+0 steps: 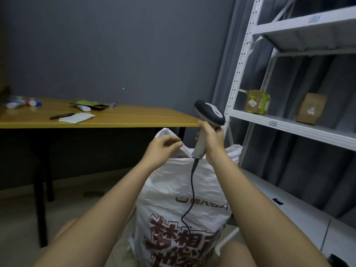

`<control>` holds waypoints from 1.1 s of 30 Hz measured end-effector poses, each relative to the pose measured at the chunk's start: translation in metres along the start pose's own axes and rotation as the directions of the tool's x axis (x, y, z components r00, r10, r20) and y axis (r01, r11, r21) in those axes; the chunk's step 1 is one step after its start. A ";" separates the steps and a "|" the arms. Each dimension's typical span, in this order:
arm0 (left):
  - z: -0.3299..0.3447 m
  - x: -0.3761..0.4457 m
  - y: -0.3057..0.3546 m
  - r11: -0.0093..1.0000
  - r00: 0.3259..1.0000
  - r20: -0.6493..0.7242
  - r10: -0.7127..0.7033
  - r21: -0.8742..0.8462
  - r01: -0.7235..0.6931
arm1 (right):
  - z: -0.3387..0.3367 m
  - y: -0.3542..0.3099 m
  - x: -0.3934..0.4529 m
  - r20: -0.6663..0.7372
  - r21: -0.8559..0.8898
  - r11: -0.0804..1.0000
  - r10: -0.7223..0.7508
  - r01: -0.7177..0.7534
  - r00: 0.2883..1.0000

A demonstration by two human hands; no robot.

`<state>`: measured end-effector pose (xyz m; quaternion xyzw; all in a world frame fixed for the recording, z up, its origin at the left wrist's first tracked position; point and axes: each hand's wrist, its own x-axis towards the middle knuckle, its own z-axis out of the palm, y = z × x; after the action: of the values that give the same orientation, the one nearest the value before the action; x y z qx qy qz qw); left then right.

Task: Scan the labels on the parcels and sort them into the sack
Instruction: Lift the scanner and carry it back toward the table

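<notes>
Where grey walls meet, a wooden table [134, 117] stands beside shelving [289, 126].

There is a single view, from a wide-angle camera worn on the person's head, facing forward and tilted down over both forearms, which run in from the bottom edge. It sits close to the left hand [162, 146] and right hand [211, 138], just above centre, and to the white sack [173, 191] below them (the nearest large thing). The wooden table [119, 120] lies farther off toward 10 o'clock, against a grey wall. The white metal shelving [289, 126] stands at 2 o'clock, its uprights bowed by the lens. No second view shares any of this.
</notes>
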<state>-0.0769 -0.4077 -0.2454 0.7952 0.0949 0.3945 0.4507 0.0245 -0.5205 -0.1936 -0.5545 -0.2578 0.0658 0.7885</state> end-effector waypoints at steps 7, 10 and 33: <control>-0.038 -0.002 0.010 0.999 1.000 -0.017 0.023 -0.026 -0.023 | 0.061 0.004 -0.001 0.184 0.219 0.969 0.075 -0.115 0.980; -0.051 0.002 0.012 0.999 0.998 -0.054 0.036 -0.016 -0.037 | 0.083 0.002 0.002 0.265 0.263 0.957 0.053 -0.125 0.963; -0.159 0.008 0.021 0.852 0.956 -0.258 0.139 0.523 0.017 | 0.169 -0.001 0.000 0.604 0.007 0.996 -0.074 0.087 0.793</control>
<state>-0.1892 -0.3135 -0.1798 0.8241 0.2365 0.4792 0.1876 -0.0566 -0.3785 -0.1499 -0.5015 -0.5196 0.2028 0.6614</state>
